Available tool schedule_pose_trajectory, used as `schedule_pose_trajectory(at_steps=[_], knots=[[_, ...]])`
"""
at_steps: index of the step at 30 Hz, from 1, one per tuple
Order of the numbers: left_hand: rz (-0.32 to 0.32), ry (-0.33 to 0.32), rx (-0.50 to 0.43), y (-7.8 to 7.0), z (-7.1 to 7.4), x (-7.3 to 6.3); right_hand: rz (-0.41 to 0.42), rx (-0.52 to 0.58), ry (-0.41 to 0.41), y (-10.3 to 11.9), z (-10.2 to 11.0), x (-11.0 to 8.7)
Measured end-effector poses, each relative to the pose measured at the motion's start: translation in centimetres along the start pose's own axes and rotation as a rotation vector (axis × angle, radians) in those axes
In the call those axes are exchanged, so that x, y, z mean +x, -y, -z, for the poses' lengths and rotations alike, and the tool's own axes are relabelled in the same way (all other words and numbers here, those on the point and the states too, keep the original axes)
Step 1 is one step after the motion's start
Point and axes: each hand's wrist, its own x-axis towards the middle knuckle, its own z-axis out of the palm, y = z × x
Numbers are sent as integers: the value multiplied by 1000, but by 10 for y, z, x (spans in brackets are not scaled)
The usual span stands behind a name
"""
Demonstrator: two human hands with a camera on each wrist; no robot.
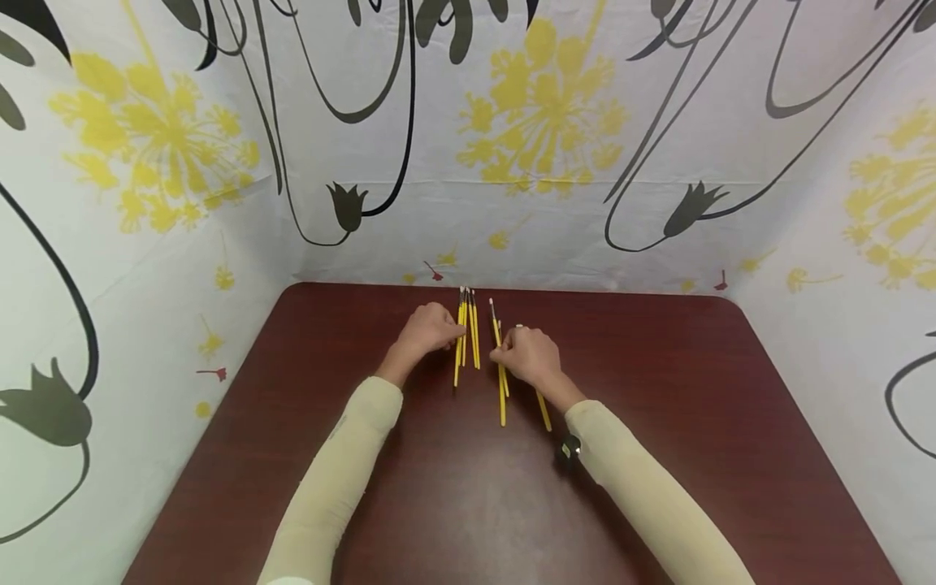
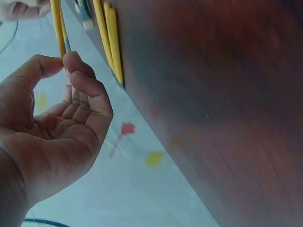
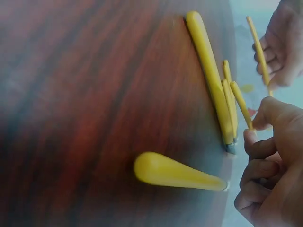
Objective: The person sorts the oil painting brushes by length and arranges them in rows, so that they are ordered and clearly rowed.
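Observation:
My left hand [image 1: 433,327] pinches a yellow-handled paintbrush [image 2: 57,28] between thumb and forefinger, beside a small group of similar brushes [image 1: 475,341] near the table's far edge. In the left wrist view, the other fingers curl loosely toward the palm. My right hand [image 1: 532,353] pinches another yellow paintbrush [image 3: 241,104] by thumb and fingertip. Below that hand, a longer yellow brush [image 1: 502,406] lies with its handle end toward me. One more thick-handled brush [image 3: 175,172] lies apart, partly hidden under the right hand in the head view.
The dark reddish-brown table [image 1: 468,504] has rounded far corners. A white cloth [image 1: 541,236] printed with yellow flowers and grey stems hangs behind it and on both sides. A small black device [image 1: 569,448] is at the right sleeve's cuff.

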Motion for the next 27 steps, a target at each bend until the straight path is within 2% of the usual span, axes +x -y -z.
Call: schedule_pose_trajectory(at_steps=[4, 10, 14, 20, 27], knots=[[-3, -13, -9, 8, 10, 5, -4, 54, -17, -5, -4, 11], [4, 54, -33, 11, 21, 14, -14, 74, -50, 3, -5, 24], [21, 75, -27, 11, 26, 21, -52, 59, -26, 13, -5, 32], [54, 72, 4, 16, 23, 34, -133, 0, 18, 25, -8, 45], [60, 43, 133, 23, 12, 47, -183, -47, 73, 35, -8, 53]])
